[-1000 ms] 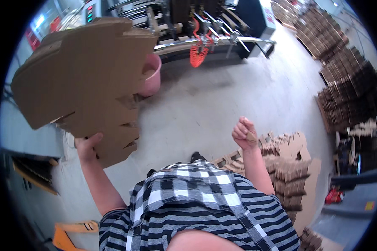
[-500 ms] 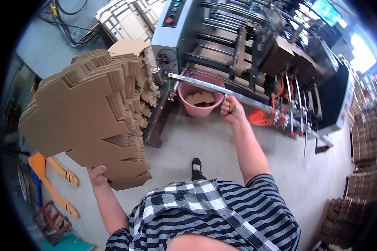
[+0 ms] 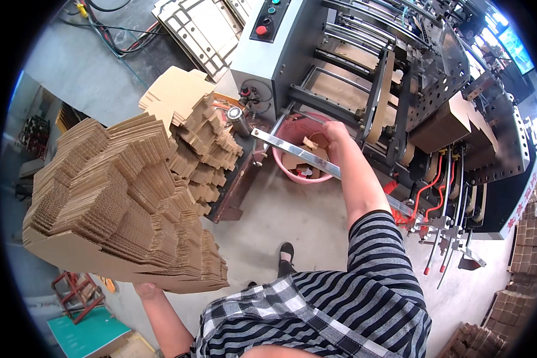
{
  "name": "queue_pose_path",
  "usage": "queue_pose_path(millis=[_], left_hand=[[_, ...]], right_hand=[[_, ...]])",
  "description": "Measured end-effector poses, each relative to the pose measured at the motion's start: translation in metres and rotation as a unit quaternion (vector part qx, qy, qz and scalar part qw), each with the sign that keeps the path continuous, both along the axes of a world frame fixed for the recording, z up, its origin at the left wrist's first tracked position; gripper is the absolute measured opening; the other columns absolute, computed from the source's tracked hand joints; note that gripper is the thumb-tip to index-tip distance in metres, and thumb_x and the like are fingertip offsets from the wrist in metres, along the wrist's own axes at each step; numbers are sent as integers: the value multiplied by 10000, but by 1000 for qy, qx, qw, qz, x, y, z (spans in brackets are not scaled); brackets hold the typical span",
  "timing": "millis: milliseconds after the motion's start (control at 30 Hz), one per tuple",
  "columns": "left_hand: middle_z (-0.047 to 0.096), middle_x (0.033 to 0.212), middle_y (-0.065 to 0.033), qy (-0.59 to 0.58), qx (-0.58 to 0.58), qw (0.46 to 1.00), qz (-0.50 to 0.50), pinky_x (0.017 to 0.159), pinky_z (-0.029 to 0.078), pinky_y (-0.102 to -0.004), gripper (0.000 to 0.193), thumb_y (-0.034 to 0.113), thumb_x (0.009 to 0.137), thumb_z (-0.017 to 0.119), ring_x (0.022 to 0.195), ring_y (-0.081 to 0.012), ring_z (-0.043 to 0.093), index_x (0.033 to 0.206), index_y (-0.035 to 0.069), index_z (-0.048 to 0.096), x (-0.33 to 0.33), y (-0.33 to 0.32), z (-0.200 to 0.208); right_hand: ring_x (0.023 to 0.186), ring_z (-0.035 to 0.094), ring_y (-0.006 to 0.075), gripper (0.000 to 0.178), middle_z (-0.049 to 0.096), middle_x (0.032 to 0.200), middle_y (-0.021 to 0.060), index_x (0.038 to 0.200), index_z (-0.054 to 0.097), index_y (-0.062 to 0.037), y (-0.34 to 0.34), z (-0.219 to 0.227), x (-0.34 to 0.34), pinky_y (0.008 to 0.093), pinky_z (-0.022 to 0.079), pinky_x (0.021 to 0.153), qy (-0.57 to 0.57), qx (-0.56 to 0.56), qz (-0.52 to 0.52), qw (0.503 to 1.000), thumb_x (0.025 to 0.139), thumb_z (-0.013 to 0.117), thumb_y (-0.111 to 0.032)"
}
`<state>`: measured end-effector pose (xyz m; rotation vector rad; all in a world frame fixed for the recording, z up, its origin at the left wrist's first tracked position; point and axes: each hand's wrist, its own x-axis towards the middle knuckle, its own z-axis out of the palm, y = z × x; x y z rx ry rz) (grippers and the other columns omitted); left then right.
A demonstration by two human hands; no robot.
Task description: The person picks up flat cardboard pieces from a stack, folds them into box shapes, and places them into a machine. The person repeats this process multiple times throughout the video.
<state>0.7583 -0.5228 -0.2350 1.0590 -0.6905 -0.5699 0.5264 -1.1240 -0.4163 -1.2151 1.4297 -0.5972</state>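
Note:
A thick stack of flat die-cut cardboard blanks [image 3: 119, 203] rests on my left hand [image 3: 148, 290], which grips its near edge from beneath. Most of those fingers are hidden under the stack. My right arm reaches across a metal bar [image 3: 298, 153]. Beyond the bar, my right hand [image 3: 335, 132] is at the right rim of a pink bucket [image 3: 292, 175]. Its fingers point down and away, so they are hidden. Cardboard scraps [image 3: 307, 156] lie inside the bucket.
More cardboard blanks [image 3: 200, 146] are piled on a dark bench beside a metal cylinder [image 3: 238, 119]. A large machine [image 3: 364, 77] with rods and rollers fills the far right. Bundled cardboard [image 3: 525, 268] stands along the right. A red metal frame [image 3: 74, 296] is at lower left.
My right hand has moved from the metal bar, where it pinched a small brown piece, to the bucket. The stack in my left hand has tilted, showing its layered edges.

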Motion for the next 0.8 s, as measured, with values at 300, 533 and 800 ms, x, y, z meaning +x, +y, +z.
queue_pose_path(millis=[300, 533, 800], left_hand=[[464, 1345, -131, 1, -7, 990, -142, 1025, 375, -474, 950, 339, 590, 858, 1232, -327, 445, 1342, -12, 397, 26, -46, -11], [442, 1358, -138, -7, -99, 939, -328, 1041, 351, -477, 906, 330, 627, 826, 1249, -322, 425, 1347, 2, 386, 1, -136, -1], [528, 1228, -108, 69, -52, 844, -530, 995, 383, -439, 874, 268, 556, 843, 1158, -293, 494, 1290, 16, 439, -62, -126, -28]], right_hand=[[1052, 613, 242, 623, 632, 1127, 169, 1186, 578, 15, 103, 64, -32, 316, 479, 902, 104, -245, 125, 956, 591, 749, -50], [856, 641, 179, 362, 676, 932, 110, 1027, 654, -16, 288, 101, -173, 311, 506, 756, -12, -122, 61, 991, 707, 701, -177], [912, 623, 179, 449, 640, 1030, 99, 1170, 575, 14, 588, 132, -279, 295, 502, 809, -111, -53, -261, 957, 764, 705, -127]])
